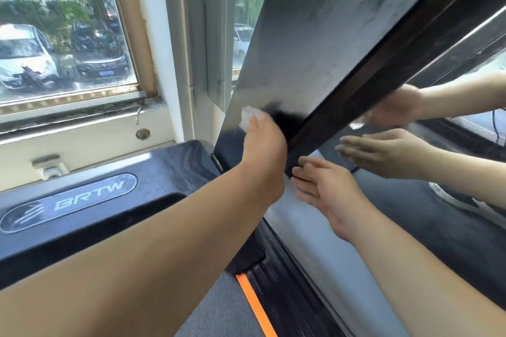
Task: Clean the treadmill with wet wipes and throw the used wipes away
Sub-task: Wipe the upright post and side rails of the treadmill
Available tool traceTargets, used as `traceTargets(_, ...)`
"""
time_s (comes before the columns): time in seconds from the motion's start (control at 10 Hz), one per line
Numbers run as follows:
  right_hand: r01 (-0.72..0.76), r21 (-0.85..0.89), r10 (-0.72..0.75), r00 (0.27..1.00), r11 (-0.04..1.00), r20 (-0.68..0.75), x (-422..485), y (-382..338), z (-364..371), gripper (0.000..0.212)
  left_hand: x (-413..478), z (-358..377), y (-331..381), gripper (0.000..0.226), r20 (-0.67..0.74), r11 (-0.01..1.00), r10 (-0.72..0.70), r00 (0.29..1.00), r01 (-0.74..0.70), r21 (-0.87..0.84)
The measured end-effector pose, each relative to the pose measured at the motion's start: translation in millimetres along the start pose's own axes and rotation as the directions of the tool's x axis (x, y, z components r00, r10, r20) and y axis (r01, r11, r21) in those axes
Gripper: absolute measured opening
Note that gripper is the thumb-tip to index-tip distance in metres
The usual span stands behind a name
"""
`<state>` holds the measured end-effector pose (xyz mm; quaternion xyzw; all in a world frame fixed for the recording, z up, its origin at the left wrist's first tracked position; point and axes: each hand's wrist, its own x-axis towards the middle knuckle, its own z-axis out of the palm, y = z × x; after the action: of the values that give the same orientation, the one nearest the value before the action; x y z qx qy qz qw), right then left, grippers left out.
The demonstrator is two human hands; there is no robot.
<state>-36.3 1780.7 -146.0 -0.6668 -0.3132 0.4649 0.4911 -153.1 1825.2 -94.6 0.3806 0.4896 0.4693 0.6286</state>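
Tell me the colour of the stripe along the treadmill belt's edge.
Orange; the stripe shows clearly in the head view.

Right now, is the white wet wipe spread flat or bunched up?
Bunched up: the white wet wipe shows as a small crumpled wad under the left hand, pressed against the dark grey treadmill post.

The left hand [262, 145] hides most of the wipe [247, 117]; the treadmill post [315, 35] runs off the top edge.
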Motion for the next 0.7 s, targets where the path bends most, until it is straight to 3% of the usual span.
traceTargets(0.1, -0.045, 0.147, 0.039, 0.998, 0.988, 0.042, -9, -12, -12, 0.040, -25, 18, 25, 0.055, 0.070, 0.928, 0.373, 0.925, -0.373, -0.012)
traceTargets(0.2, -0.018, 0.242, 0.014, 1.000, 0.970, 0.017, -15, -25, -15, 0.041, -35, 16, 7, 0.058, 0.151, 0.854, 0.484, 0.862, -0.503, 0.135)
traceTargets(0.3, 0.119, 0.247, -0.095, 0.990, 0.962, -0.107, -27, -42, -11, 0.029, -38, 6, -20, 0.054, 0.169, 0.951, 0.257, 0.952, -0.280, 0.132)
traceTargets(0.4, 0.239, 0.117, -0.223, 0.965, 0.964, -0.136, -32, -52, -4, 0.048, -27, 2, -19, 0.039, 0.169, 0.976, 0.195, 0.966, -0.209, 0.066)
traceTargets(0.5, 0.410, 0.055, -0.402, 0.909, 0.910, -0.112, -36, -66, 5, 0.063, -20, -1, 10, 0.055, 0.182, 0.944, 0.287, 0.940, -0.310, 0.112)
traceTargets(0.6, 0.533, 0.074, -0.522, 0.843, 0.843, -0.128, -41, -83, 9, 0.053, -7, 1, 31, 0.059, 0.187, 0.854, 0.479, 0.857, -0.505, 0.128)
traceTargets(0.7, 0.651, 0.146, -0.638, 0.759, 0.745, -0.131, -49, -112, 13, 0.047, 7, 18, 85, 0.058, 0.206, 0.645, 0.704, 0.680, -0.733, 0.214)
